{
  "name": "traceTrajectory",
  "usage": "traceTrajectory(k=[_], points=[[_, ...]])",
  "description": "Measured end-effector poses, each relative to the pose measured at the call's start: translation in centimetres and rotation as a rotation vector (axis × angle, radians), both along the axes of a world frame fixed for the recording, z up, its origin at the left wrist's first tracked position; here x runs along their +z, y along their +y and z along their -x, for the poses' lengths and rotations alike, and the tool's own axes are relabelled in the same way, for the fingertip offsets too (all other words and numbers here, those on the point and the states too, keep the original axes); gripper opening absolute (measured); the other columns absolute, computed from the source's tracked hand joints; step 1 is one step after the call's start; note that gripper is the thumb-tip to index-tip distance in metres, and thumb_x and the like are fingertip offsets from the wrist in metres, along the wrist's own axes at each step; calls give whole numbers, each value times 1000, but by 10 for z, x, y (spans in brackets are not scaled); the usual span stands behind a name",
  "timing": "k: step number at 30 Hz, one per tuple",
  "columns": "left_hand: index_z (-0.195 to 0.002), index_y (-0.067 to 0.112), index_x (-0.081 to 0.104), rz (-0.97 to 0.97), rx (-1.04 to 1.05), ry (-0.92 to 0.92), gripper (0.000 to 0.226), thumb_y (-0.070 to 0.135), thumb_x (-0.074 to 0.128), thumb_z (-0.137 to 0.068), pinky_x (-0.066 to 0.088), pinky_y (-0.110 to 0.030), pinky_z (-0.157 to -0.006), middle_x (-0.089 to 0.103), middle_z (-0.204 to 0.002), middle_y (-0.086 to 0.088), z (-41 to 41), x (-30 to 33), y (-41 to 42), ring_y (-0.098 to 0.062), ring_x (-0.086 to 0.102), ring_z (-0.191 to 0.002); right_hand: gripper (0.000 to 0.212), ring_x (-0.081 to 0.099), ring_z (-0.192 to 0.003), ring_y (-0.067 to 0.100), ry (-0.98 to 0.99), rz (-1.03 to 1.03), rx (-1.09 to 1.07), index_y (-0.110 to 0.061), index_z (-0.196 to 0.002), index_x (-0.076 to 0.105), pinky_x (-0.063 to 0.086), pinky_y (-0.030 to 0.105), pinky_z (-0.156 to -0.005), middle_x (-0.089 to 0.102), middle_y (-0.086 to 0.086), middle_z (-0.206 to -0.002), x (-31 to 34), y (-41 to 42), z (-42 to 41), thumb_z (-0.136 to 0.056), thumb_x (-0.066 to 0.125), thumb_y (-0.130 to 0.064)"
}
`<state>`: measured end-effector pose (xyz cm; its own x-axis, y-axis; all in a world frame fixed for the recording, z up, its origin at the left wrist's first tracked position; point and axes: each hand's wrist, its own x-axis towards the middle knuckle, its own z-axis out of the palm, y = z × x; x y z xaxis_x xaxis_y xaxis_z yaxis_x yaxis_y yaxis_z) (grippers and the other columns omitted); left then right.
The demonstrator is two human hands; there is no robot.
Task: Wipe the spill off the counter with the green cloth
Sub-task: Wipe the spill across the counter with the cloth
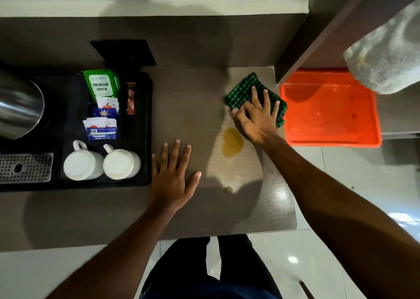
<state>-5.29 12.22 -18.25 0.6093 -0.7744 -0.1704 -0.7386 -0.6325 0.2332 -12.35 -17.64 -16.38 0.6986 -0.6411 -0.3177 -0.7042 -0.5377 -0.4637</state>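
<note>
The right hand (255,116) lies flat on the cloth (244,91), fingers spread and pressing rather than gripping; the cloth sits just beyond the spill (231,142), and the heel of the hand nearly touches the spill's far right edge. The likeliest slip is dragging the bare wrist through the liquid ahead of the cloth, or smearing it toward the smaller wet patch (228,188) nearer the counter's (186,212) front edge. The left hand (173,176) rests open, fingers apart, left of the spill. The cloth is green-and-black checked, folded and rumpled; the spill is an amber, glossy puddle.
</note>
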Motion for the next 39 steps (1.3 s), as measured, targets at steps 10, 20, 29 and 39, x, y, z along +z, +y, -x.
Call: traceTrajectory(k=[10, 20, 29, 39], points=[[-166, 27, 26, 38, -34, -17, 78, 66, 33, -98, -1, -44, -131, 17, -176, -6, 15, -9, 35, -32, 10, -163, 72, -1, -161, 41, 150, 282, -151, -21, -165, 17, -8, 68, -123, 11, 15, -174, -17, 11, -61, -103, 19, -58], [-166, 29, 21, 53, -35, -20, 83, 65, 42, -95, -5, -42, -131, 16, -176, -6, 15, -9, 35, -32, 7, -163, 65, 3, -161, 41, 187, 421, 342, -40, -163, 10, 0, 81, -117, 6, 5, -176, -15, -15, -13, -102, 17, -62], [-165, 27, 28, 66, -25, 11, 83, 62, 48, -92, 10, -51, -128, 22, -175, -7, 15, -3, 33, -35, 15, -162, 65, 5, -161, 38, 150, 452, 898, -39, -164, 10, -7, 77, -117, 9, 5, -176, -9, -17, 16, -103, 18, -60], [-163, 25, 35, 110, -16, 0, 79, 61, 47, -93, 15, -52, -127, 26, -173, -8, 17, -2, 30, -36, 20, -160, 67, -9, -161, 38, 196, 168, -362, -36, -165, 7, -17, 76, -114, -2, 5, -176, -10, 120, -35, -102, 20, -57]])
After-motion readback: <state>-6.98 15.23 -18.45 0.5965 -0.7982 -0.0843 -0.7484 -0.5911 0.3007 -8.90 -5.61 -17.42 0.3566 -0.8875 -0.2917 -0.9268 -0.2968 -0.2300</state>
